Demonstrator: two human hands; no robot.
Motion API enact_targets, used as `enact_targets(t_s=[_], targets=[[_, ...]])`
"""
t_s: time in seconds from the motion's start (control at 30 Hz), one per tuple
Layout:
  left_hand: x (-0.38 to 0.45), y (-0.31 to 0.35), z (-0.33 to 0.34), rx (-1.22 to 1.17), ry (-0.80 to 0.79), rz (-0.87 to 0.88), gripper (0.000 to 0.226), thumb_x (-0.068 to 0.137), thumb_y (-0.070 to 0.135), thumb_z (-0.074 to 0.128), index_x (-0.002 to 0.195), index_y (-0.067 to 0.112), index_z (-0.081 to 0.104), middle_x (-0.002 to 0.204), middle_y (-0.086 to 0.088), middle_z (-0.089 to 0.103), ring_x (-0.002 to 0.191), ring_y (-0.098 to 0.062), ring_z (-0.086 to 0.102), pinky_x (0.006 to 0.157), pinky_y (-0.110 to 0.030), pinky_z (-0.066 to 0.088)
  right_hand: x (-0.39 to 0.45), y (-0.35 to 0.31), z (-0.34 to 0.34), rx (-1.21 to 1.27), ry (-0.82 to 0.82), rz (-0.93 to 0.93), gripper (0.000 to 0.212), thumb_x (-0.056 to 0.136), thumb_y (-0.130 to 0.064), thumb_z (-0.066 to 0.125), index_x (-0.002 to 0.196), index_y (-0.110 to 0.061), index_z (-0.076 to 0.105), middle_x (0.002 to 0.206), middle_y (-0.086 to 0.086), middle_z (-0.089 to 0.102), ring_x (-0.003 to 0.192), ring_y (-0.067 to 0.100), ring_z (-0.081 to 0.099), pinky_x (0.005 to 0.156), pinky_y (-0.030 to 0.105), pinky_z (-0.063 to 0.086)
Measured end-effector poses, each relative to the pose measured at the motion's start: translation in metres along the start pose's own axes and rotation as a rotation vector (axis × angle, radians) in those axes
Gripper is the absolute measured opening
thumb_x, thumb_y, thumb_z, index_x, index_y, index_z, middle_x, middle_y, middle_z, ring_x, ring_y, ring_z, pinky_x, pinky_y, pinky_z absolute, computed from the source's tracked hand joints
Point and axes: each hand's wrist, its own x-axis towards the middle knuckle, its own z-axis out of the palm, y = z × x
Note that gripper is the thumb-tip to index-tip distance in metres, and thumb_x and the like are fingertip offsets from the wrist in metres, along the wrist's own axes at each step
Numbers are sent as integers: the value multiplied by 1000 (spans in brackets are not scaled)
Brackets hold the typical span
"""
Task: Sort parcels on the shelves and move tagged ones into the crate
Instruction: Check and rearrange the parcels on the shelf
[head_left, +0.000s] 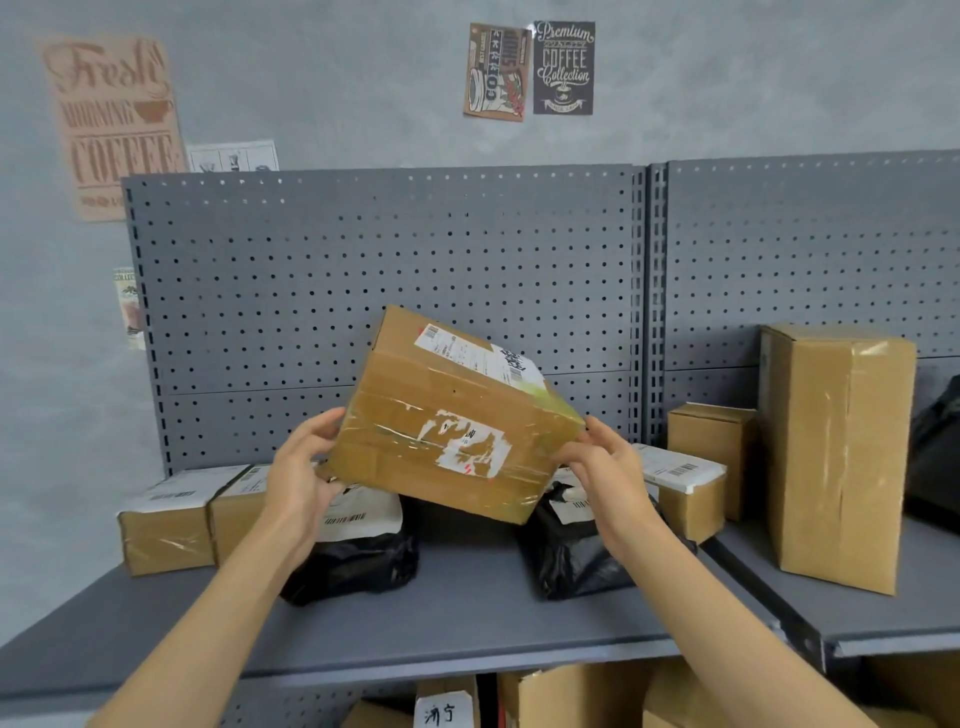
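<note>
A taped cardboard parcel (447, 410) is held tilted in the air above the top grey shelf (467, 613). It has a white shipping label on its upper face and a torn white sticker on the side facing me. My left hand (301, 467) grips its lower left corner. My right hand (602, 467) grips its right corner. Under the parcel lie two black plastic mailer bags: one on the left (358, 561), one on the right (576, 556), each with a white barcode label. No crate is in view.
A flat box with labels (176, 519) sits at the shelf's left end. On the right stand a small labelled box (685, 493), a cube box (711, 441), a tall box (836, 452) and a dark bag (935, 452). More cartons (571, 696) fill the shelf below. A pegboard backs the shelves.
</note>
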Motion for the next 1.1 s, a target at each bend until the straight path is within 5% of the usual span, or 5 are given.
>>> enact_targets(t_s=[0.2,0.47,0.7,0.97,1.1], targets=[[7,-1,-3,-169,-55,-11,40,83,-3,30,107,8,60,110,-11,62,98,-26,59,81,-38,49,-7,-12,-9,394,-192,41,48,80,-7,28,117,5,56,100,14,53,75,21,45,77,34,44],[12,6,20,-352,-200,16,30,88,37,46,99,19,67,104,-1,67,100,-21,60,90,-39,45,-4,-28,-25,36,-157,-82,37,78,-8,59,108,-29,65,120,4,63,111,20,56,103,43,38],[9,4,45,-285,-338,7,57,87,54,48,129,17,55,130,-9,59,119,-30,56,100,-51,40,-7,-40,-61,-59,-280,-58,130,49,-20,90,141,-56,6,156,-13,12,143,19,21,110,53,29],[1,-2,100,-75,-259,-26,86,67,60,57,141,37,21,137,-3,49,118,-22,53,95,-53,44,-15,-44,-97,-117,-314,-137,99,43,-22,92,124,-44,39,128,-7,54,118,15,57,90,37,54],[-3,-8,120,210,-166,125,55,81,52,56,130,36,37,139,0,39,124,-16,42,95,-42,43,-20,-53,-122,-165,-225,-215,101,43,-25,90,127,-39,36,128,-10,53,119,9,52,97,35,50]])
